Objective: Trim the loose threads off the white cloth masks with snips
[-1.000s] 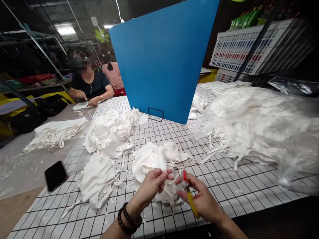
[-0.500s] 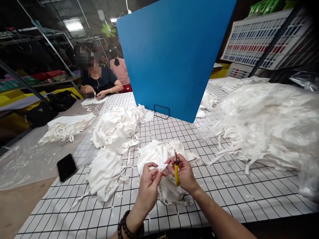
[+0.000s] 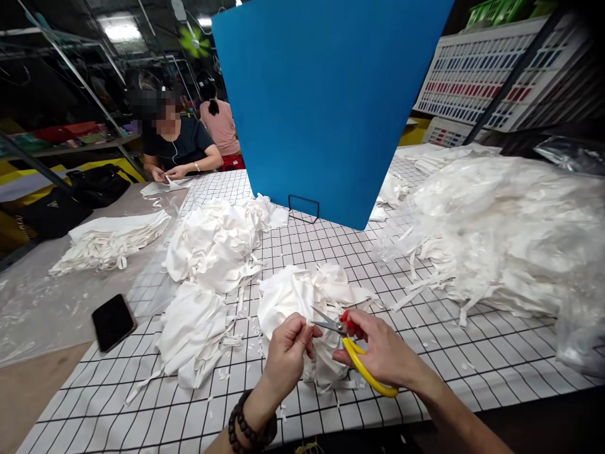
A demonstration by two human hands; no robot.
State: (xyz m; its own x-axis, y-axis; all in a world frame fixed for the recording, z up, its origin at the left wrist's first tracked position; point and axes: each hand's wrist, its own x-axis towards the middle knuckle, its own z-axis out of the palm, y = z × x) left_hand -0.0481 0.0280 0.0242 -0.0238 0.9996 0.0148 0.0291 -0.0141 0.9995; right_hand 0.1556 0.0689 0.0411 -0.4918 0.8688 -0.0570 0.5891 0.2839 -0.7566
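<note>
White crumpled cloth (image 3: 286, 293) lies near the front edge of the black-gridded white table (image 3: 454, 366); the left hand (image 3: 288, 347), fingertips closed, seems to pinch its edge, probably to hold it taut beside parted blades of yellow-and-red-handled steel scissors (image 3: 341, 327), handles wrapped by the right hand (image 3: 380, 348).

Scissors (image 3: 339, 327), red and yellow, gape open, seemingly above crumpled white cloth (image 3: 285, 296).

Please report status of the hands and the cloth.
Right hand: holding scissors, blades open. Left hand: closed, fingers near blades. White cloth: crumpled on table.
</note>
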